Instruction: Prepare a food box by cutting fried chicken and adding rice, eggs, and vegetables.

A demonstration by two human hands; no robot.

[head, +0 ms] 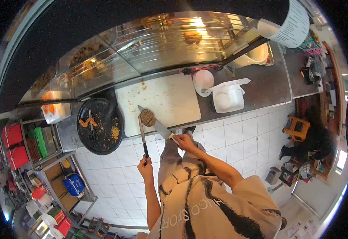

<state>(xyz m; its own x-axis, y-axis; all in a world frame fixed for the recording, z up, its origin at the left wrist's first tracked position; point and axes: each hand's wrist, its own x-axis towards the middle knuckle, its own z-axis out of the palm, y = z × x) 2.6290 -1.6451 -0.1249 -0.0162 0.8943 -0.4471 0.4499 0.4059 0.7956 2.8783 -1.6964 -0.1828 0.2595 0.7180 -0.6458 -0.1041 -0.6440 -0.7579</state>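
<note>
My right hand (185, 142) grips the pale handle of a broad kitchen knife (164, 129). Its blade points up and left across the front edge of a white cutting board (174, 95). On the blade near the tip lies a round brown patty (148, 117) with a coarse surface; part of the blade is hidden under it. In my left hand (146, 167) is the black handle of a narrow metal utensil (143, 131). The utensil's far end is against or close beside the patty's left side. Crumbs are scattered on the board.
A black oval tray (86, 140) with scissors (92, 128), a fried piece (88, 122) and crumbs stands left of the board. Behind is a lit glass display cabinet (138, 50). A white tub (203, 82) and white carton (236, 101) stand right. A dark-clothed person (314, 137) is at far right.
</note>
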